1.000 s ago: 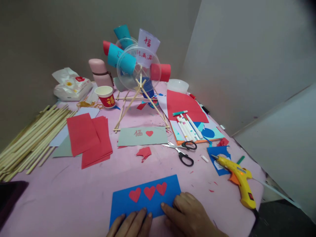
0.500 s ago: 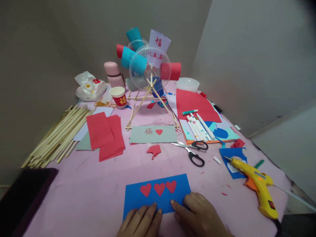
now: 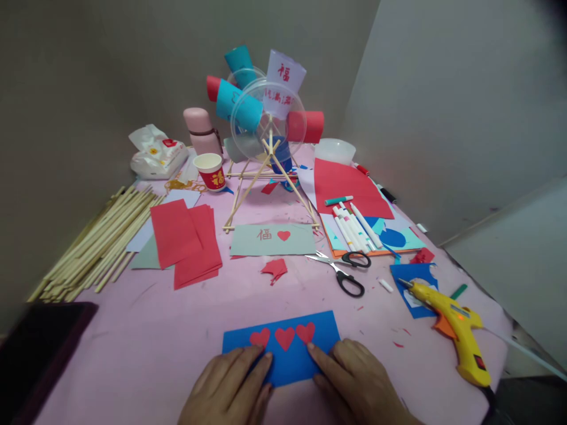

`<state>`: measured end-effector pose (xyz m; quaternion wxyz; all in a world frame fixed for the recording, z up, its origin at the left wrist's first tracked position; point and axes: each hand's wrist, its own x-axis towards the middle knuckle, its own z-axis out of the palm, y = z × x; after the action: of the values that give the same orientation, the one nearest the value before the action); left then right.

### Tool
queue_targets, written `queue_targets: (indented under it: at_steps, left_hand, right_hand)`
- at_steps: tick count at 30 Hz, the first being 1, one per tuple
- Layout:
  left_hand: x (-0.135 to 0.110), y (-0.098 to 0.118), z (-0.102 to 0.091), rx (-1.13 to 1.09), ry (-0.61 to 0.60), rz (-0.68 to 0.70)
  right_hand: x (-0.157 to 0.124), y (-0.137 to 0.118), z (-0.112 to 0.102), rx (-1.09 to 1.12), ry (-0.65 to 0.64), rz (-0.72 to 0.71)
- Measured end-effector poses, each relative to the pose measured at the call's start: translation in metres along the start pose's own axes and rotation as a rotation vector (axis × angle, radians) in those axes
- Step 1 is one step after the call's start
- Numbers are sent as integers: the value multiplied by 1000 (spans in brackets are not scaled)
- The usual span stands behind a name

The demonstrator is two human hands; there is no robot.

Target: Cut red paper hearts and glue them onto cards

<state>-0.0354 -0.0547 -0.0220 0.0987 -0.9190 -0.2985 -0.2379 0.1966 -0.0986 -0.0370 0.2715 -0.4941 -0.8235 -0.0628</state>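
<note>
A blue paper strip (image 3: 290,363) with three red hearts lies near the table's front edge. My left hand (image 3: 228,386) rests flat on its left part, fingers stretched out and reaching the leftmost heart. My right hand (image 3: 354,378) lies on the strip's right end, its index finger pointing at the rightmost heart. Neither hand holds anything.
On the pink table (image 3: 146,348) stand a paper-cup wheel on a stick frame (image 3: 266,124), a grey card (image 3: 272,239), red sheets (image 3: 186,242), bamboo sticks (image 3: 101,242), scissors (image 3: 343,268), markers (image 3: 354,227) and a yellow glue gun (image 3: 456,324). A dark object (image 3: 39,348) lies front left.
Both hands have slid forward over the blue strip, covering more of it; the left fingers now reach the first heart. The view has shifted slightly.
</note>
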Motion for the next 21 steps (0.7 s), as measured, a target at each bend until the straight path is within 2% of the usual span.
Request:
queue_targets:
  at_steps: [4, 11, 15, 21]
  left_hand:
    - [3, -1, 4, 5, -52, -29]
    - [4, -2, 19, 125, -106, 67]
    - [15, -2, 21, 8, -111, -61]
    - [29, -5, 19, -176, -222, -253]
  right_hand:
    - [0, 0, 0, 53, 16, 59]
    - [-4, 4, 3, 179, 33, 178]
    - [5, 4, 1, 253, -83, 275]
    - [31, 4, -3, 271, -352, 429]
